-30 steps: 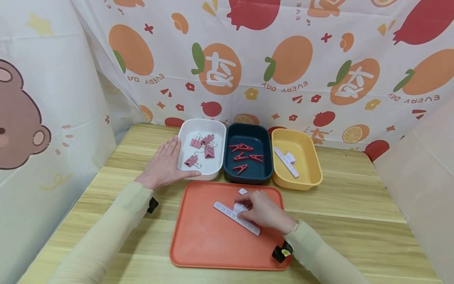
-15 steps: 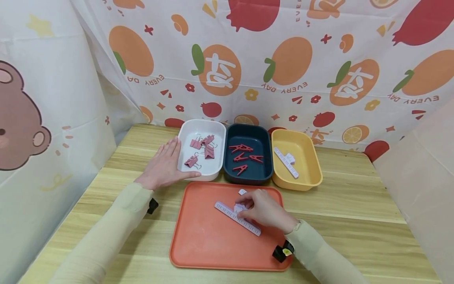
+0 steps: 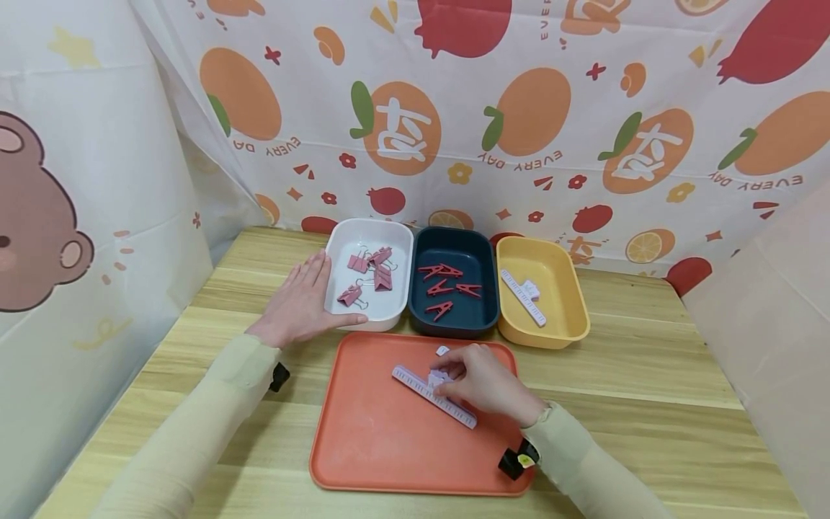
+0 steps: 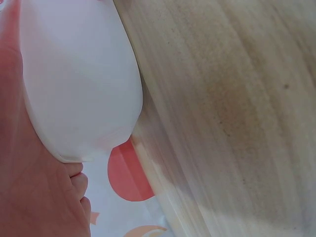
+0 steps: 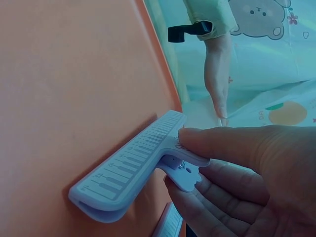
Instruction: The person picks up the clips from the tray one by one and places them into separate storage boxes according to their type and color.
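Observation:
My right hand (image 3: 489,386) pinches the handle of a lilac bag clip (image 3: 434,396) with a piano-key print, thumb on one side and fingers on the other. In the right wrist view the long bar of this clip (image 5: 131,163) slants close over the orange tray (image 5: 74,74). A second piano-print clip (image 5: 170,222) lies on the tray, mostly hidden by the hand; only its white end shows in the head view. My left hand (image 3: 301,299) lies with fingers extended along the outside of the white bin (image 3: 337,241), its thumb across the front rim.
Pink binder clips (image 3: 382,277) lie in the white bin. Beside it, a dark blue bin (image 3: 454,241) contains several red clothespins (image 3: 441,288). A yellow bin (image 3: 564,303) on the right holds another piano-print clip (image 3: 524,297). Patterned cloth (image 3: 467,130) hangs behind the wooden table (image 3: 648,360).
Very little differs: the clip in my right hand has shifted by a sliver. My left hand stays in place at the white bin.

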